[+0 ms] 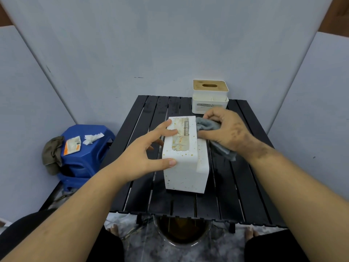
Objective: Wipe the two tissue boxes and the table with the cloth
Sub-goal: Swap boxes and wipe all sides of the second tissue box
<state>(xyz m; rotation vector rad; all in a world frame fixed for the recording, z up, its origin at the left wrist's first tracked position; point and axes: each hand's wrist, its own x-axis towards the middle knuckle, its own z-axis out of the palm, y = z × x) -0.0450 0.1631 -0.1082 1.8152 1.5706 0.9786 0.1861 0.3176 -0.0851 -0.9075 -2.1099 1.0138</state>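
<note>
A black slatted counter (236,186) is standing before grey panel walls, carrying both tissue boxes. Beside its left edge a blue plastic stool (85,163) is sitting on the floor, bearing an olive-brown rag (52,154) that is draping over its left side, an orange-and-white packet (72,145) and a crumpled white tissue (92,138). In the middle of the counter a long white rectangular tissue box speckled with gold dots (186,167) is lying lengthwise, its top showing a beige label strip printed "TISSUE HOLDER". Near the far right corner, well apart from it, a squarer cream plastic tissue box with a wooden slotted lid (210,96) is standing upright. The left hand (143,157) is steadying the speckled box, its fingers (166,132) lying straight and relaxed across the top and left side while the thumb is pressing the near top edge. The right hand (226,129) is gripping a bunched grey-blue cloth (207,125), its fingers clenched round the cloth and pressing it against the far right side of the speckled box; a loose tail of the cloth is trailing onto the counter under the wrist.
</note>
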